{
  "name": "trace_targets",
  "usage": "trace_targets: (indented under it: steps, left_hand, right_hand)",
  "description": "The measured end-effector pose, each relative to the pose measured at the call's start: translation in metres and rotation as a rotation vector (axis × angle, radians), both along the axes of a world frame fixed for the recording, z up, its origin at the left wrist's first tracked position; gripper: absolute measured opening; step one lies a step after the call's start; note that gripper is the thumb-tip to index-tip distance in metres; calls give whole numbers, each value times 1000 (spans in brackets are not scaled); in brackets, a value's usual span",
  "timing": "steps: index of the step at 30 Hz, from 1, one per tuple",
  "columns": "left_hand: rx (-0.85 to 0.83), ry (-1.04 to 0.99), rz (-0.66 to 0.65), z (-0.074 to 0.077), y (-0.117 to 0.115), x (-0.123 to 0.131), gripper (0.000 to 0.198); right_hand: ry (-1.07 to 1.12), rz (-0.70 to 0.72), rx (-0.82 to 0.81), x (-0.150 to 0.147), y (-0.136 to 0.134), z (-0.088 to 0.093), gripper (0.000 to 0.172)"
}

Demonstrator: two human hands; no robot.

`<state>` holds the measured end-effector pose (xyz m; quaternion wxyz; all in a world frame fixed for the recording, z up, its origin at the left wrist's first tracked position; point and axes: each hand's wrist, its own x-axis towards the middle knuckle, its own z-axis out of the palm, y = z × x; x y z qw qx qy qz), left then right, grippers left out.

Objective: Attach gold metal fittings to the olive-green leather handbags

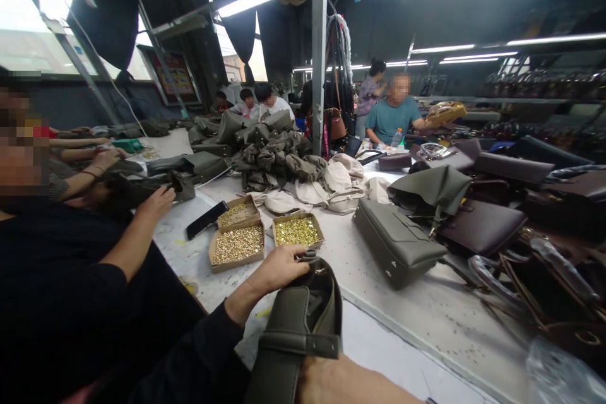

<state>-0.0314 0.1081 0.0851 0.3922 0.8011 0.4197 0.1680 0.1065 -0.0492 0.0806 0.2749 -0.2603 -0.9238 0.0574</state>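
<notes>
Hands working olive bag at near desk edge: left hand pinching metal fitting at bag mouth, right hand hidden, forearm lying under bag, grip unclear. Keeping mouth facing up, rivet boxes lying just beyond left hand; steadying bag underneath

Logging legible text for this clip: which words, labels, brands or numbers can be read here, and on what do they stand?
No text can be read.
Framed poster on the far wall: print too blurred to read.
Olive handbag under the left hand: no label shows.
Olive handbag on the table: no brand mark visible.
Cardboard boxes of brass hardware: unprinted.
Water bottle: label too small.
</notes>
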Motion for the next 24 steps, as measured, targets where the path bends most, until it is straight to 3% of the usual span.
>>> trace_targets:
  steps: [4,6,8,11,14,17,24]
  left_hand:
    - [-4,-45,-13,-7,0,1,24]
    - [-6,-57,-8,-9,-1,0,24]
    - [-9,-64,-5,-8,-3,-1,24]
    - [-5,-74,-3,-6,-6,1,23]
    - [3,-77,-10,-4,-7,1,23]
    - [15,-78,-1,-5,-8,-1,22]
    - [40,-82,57,-12,-6,-3,20]
  right_hand:
    - [-1,54,-59,14,7,13,15]
    - [58,3,-137,24,10,15,7]
    - [124,-184,-178,33,16,12,5]
    - [69,-562,-71,42,28,3,9]
    - [-46,-724,68,45,40,-6,15]
    - [-80,-727,176,43,48,-8,27]
    - [-136,-727,247,37,66,-5,15]
